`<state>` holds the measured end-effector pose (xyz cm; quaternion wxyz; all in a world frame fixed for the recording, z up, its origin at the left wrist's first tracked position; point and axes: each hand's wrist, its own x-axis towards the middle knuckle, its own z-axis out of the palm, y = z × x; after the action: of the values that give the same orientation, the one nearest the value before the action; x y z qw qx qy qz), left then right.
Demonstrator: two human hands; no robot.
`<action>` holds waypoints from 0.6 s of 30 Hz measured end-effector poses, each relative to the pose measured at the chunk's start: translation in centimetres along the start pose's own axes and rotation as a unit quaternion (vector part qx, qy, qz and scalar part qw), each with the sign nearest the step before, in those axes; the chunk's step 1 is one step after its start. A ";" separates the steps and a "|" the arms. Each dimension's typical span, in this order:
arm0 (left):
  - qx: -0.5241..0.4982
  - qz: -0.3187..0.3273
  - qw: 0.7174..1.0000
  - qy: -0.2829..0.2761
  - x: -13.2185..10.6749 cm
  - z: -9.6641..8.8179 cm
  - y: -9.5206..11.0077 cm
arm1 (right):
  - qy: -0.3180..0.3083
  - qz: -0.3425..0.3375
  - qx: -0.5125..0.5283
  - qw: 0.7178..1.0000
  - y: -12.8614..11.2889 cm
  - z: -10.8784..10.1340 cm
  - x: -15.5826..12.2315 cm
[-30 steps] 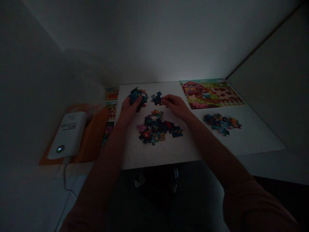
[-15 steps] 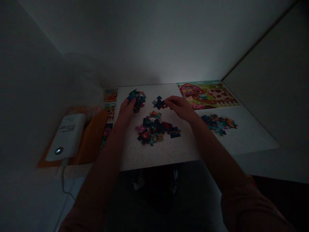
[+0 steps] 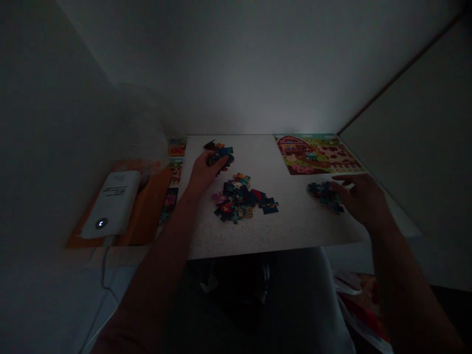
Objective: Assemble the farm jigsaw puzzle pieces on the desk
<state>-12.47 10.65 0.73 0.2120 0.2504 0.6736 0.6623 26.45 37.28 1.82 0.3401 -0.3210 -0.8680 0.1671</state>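
A bunch of dark, colourful jigsaw puzzle pieces (image 3: 225,156) is gripped in my left hand (image 3: 204,171), its thumb pressed across the top. Just in front of that hand lies a loose heap of mixed jigsaw pieces (image 3: 239,196), with blue, red, purple and yellow prints. Over at the right, my right hand (image 3: 363,199) is above the edge of a smaller heap of jigsaw pieces (image 3: 322,191) and covers part of it. Thumb and forefinger there are apart, and I see no piece between them.
A farm picture (image 3: 317,153) lies at the back right of the white table (image 3: 287,231). More printed pictures (image 3: 176,169) line the left side. A white power bank (image 3: 112,204) with a cable rests on an orange envelope (image 3: 153,211). Plastic bags (image 3: 354,295) sit below on the right.
My right hand has moved from the middle to the right heap, and the single jigsaw piece it pinched no longer shows in its fingers. My left hand keeps its bunch. The view has shifted slightly.
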 end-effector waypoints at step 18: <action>0.010 -0.012 1.000 0.006 0.2 -0.2 -0.7 | -0.200 0.017 0.337 0.920 -14.2 17.3 8.9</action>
<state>-12.83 10.62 0.09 0.2128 0.2404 0.6846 0.6544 3.03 31.55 1.00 0.2451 -0.1616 -0.8046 0.5161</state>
